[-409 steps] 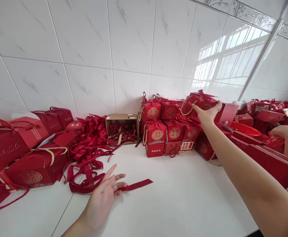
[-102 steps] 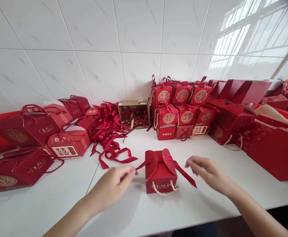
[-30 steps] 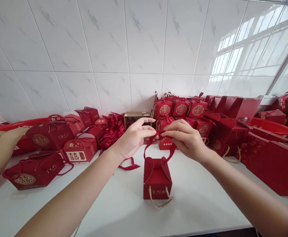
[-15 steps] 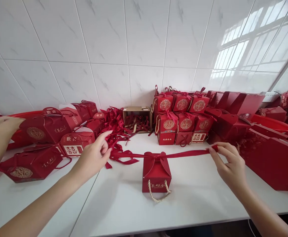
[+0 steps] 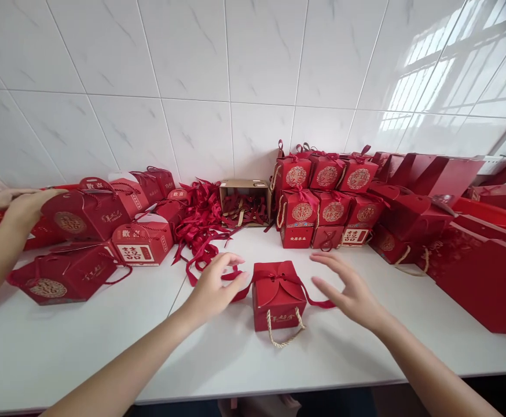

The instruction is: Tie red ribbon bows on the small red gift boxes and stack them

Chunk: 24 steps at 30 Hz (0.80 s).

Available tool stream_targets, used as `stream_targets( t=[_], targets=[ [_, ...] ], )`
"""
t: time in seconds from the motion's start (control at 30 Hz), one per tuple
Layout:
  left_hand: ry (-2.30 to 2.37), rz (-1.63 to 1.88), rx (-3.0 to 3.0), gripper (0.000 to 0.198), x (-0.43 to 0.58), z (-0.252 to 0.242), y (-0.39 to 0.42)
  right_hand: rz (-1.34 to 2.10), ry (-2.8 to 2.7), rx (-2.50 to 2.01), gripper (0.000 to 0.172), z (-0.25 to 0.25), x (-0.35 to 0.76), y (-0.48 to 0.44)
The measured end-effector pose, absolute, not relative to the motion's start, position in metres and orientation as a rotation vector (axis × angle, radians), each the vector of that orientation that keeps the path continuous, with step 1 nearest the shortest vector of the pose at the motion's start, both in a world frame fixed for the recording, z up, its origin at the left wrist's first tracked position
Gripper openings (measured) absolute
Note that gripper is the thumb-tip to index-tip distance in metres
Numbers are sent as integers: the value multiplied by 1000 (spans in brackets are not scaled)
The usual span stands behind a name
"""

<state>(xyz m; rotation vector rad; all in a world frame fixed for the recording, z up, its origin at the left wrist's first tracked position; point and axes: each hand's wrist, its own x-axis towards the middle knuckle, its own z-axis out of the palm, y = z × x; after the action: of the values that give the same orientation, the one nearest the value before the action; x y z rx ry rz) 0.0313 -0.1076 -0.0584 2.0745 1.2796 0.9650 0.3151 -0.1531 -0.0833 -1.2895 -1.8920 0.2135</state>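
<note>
A small red gift box (image 5: 279,301) with a beige rope handle (image 5: 284,344) stands upright on the white table in front of me. A dark red ribbon (image 5: 320,302) runs through its closed top flaps, and its two ends droop to either side. My left hand (image 5: 218,284) hovers at the box's left, thumb and fingers apart, near the left ribbon end. On the other side my right hand (image 5: 348,289) is spread with nothing in it, just above the right ribbon end.
Behind the box lie a heap of loose red ribbons (image 5: 201,208) and a cardboard box (image 5: 245,184) of ribbon pieces. Stacked red boxes (image 5: 297,217) stand at back right, larger boxes (image 5: 483,278) farther right. Left are more boxes (image 5: 81,214) and another person's hand (image 5: 29,208).
My right hand has let go of the ribbon and come in toward the box. The ribbon, stretched straight before, now hangs slack. My left hand has moved right, closer to the box.
</note>
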Motion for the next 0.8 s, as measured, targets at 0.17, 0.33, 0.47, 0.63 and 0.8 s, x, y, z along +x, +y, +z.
stream_targets(
  t=[0.17,0.33,0.47,0.63,0.8],
  targets=[
    [1178,977,1941,26,61,-63,-115,334,-2243,-1093,59,-57,280,-142],
    [1130,1009,1893,27,65,-73,-114,435,-2281,-1096,54,-50,276,-133],
    [1152,1018,1789,37,66,-80,-112,448,-2224,-1067,50,-61,275,-136],
    [1257,883,1568,52,64,-86,-112,635,-1835,-1305,47,-85,273,-145],
    [1253,835,1731,45,60,-80,-117,863,-1642,-1503,50,-91,274,-143]
  ],
)
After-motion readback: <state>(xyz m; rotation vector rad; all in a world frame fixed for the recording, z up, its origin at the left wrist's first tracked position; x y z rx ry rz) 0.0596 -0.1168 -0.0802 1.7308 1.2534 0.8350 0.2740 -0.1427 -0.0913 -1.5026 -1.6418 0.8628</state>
